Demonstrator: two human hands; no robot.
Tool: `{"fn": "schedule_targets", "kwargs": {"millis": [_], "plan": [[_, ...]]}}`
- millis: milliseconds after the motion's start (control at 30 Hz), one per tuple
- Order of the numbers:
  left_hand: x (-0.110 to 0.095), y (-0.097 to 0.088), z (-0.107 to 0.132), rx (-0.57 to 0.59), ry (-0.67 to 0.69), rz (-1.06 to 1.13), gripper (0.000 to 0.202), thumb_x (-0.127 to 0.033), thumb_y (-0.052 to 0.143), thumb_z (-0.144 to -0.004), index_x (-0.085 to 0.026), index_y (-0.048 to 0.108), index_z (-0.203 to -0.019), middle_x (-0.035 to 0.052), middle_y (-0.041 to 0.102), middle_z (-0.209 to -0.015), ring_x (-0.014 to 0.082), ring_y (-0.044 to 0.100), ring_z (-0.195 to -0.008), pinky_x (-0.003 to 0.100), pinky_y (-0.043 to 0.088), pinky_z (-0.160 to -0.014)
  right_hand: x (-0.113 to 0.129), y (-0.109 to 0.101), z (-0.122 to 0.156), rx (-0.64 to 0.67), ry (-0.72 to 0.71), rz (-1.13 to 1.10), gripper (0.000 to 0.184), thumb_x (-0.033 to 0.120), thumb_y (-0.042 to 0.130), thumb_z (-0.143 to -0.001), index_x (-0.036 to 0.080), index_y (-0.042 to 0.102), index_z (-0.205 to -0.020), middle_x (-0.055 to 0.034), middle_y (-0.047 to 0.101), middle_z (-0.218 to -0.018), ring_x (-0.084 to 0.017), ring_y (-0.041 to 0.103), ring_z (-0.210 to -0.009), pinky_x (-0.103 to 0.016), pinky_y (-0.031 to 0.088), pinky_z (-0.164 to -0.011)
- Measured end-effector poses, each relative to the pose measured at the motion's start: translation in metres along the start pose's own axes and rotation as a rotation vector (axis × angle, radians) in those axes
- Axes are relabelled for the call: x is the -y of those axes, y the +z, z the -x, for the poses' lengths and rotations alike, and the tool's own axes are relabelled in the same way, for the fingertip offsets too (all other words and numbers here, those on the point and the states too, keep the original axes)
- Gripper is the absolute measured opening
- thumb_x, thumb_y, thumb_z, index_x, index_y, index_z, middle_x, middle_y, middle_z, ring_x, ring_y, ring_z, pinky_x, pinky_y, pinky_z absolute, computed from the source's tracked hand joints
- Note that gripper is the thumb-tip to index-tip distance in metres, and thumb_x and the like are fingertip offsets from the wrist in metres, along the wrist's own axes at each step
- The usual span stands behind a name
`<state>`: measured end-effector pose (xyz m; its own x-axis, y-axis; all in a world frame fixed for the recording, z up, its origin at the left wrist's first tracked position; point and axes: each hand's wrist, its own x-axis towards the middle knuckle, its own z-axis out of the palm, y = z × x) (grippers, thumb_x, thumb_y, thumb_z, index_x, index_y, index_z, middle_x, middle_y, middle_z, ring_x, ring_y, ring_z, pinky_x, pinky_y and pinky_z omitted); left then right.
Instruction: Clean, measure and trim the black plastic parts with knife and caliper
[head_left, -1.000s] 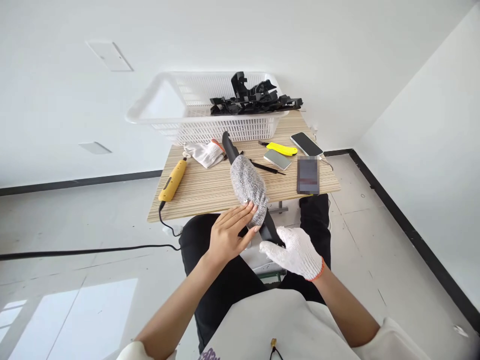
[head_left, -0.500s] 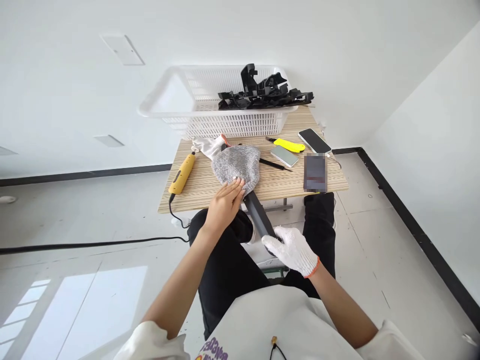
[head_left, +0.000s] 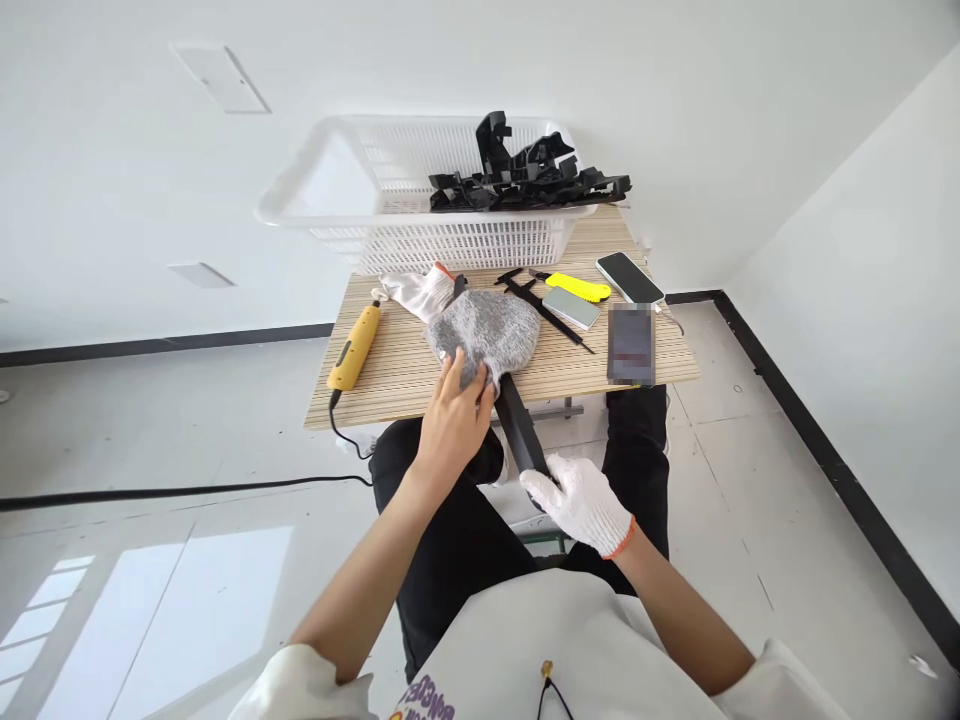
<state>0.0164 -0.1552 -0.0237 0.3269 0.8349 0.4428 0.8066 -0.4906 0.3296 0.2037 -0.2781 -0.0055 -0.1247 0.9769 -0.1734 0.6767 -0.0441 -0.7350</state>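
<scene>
Item: long black plastic part [head_left: 517, 435], reaching from our lap up over the near edge of the wooden table [head_left: 420, 375]. We are gripping its near end in our gloved right hand [head_left: 581, 500], fingers closed around it. Our bare left hand [head_left: 454, 420] is pinching the grey knit glove [head_left: 486, 328] draped over its far end. Nearby: yellow rotary tool [head_left: 352, 347], white basket [head_left: 375, 215], utility knife [head_left: 577, 288], phone [head_left: 630, 277].

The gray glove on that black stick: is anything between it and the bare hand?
Nothing visible. The bare left hand already has its fingers on the gray glove, which covers the far end of the long black part over the table. The gloved right hand holds the part's near end.
</scene>
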Motion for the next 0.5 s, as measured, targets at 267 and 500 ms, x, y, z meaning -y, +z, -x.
{"fn": "schedule_targets", "kwargs": {"millis": [267,500], "plan": [[0.049,0.039,-0.117,0.158,-0.223,0.173,0.063,-0.029,0.037,-0.097,0.005,0.036,-0.149,0.0293,0.027,-0.162,0.0354,0.018,-0.155,0.056,0.019,-0.126,-0.004,-0.005,0.019,0.079,0.108,0.012,0.024,0.043,0.068,-0.086,0.021,0.065,-0.078,0.002,0.056,-0.059,-0.013,0.053,-0.057,-0.025,0.027,-0.055],[0.055,0.059,-0.143,0.249,-0.325,0.344,0.074,-0.021,0.047,-0.088,-0.002,0.027,-0.156,0.0251,0.017,-0.167,0.0366,0.009,-0.156,0.059,0.008,-0.126,-0.01,-0.014,0.021,0.105,0.107,-0.069,0.021,0.043,0.068,-0.086,0.022,0.072,-0.088,0.0,0.064,-0.066,-0.016,0.06,-0.064,-0.025,0.034,-0.058]]}}
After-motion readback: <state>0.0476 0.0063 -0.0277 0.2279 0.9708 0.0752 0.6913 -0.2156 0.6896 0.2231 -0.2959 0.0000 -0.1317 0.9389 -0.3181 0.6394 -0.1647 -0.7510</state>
